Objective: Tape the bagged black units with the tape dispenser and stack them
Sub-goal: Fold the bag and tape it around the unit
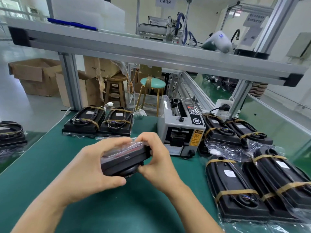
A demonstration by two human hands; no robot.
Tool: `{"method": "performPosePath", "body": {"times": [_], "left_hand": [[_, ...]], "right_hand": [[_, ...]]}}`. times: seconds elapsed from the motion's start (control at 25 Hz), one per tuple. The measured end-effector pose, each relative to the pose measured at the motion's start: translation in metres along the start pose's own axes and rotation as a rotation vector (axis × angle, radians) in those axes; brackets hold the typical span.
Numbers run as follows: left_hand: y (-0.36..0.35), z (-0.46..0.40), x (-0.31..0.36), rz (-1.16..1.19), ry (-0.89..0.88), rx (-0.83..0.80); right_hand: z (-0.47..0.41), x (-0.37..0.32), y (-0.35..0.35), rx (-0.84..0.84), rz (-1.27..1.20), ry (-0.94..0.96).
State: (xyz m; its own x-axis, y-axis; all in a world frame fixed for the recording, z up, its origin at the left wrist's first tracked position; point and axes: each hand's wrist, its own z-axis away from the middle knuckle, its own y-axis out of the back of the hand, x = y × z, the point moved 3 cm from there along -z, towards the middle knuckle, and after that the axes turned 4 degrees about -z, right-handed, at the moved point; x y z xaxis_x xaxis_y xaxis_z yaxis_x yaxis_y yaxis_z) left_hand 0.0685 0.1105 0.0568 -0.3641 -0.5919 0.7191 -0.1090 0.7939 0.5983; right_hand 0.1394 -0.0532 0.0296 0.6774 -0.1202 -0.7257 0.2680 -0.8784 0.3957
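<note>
I hold one bagged black unit [125, 159] on its edge above the green mat, in front of the grey tape dispenser [180, 127]. My left hand [94, 167] grips its near left end, thumb underneath. My right hand [156, 155] grips the right end, fingers curled over the clear bag on top. Two taped units [99, 122] lie side by side at the back left. Several more bagged units with brown tape bands lie at the right [255, 184] and behind them [235, 132].
The green mat [50, 157] covers the bench. An aluminium shelf rail [151, 52] crosses overhead. Stools [152, 91] and cardboard boxes [38, 74] stand beyond the bench. Another black unit [11, 133] lies at the far left edge. A power socket block [223, 106] sits behind the dispenser.
</note>
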Motion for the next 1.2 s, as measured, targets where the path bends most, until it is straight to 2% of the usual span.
{"method": "performPosePath", "body": {"times": [0.16,0.28,0.32,0.44,0.52,0.92,1.08,1.2], "left_hand": [[0.001,-0.004,-0.003,0.015,0.004,-0.022],[-0.002,-0.008,-0.005,0.073,0.028,0.079],[-0.003,-0.009,-0.005,0.068,0.034,0.116],[-0.006,-0.009,-0.003,0.052,0.046,0.165],[-0.013,-0.011,-0.002,0.025,0.048,0.154],[-0.022,-0.015,0.010,-0.040,0.074,0.189],[-0.023,-0.015,0.012,-0.046,0.080,0.193],[-0.021,-0.016,0.011,-0.029,0.102,0.195]], "right_hand": [[0.000,0.004,0.002,0.009,-0.065,-0.021],[0.007,0.014,0.012,-0.068,-0.192,-0.229],[0.014,0.019,0.018,0.004,-0.209,-0.324],[0.037,0.043,0.052,0.544,-0.153,-0.573],[0.038,0.056,0.072,0.748,-0.101,-0.657],[-0.001,0.075,0.081,0.836,-0.045,-0.851],[-0.006,0.076,0.077,0.933,-0.129,-0.896],[-0.006,0.070,0.074,1.014,-0.301,-0.914]]}}
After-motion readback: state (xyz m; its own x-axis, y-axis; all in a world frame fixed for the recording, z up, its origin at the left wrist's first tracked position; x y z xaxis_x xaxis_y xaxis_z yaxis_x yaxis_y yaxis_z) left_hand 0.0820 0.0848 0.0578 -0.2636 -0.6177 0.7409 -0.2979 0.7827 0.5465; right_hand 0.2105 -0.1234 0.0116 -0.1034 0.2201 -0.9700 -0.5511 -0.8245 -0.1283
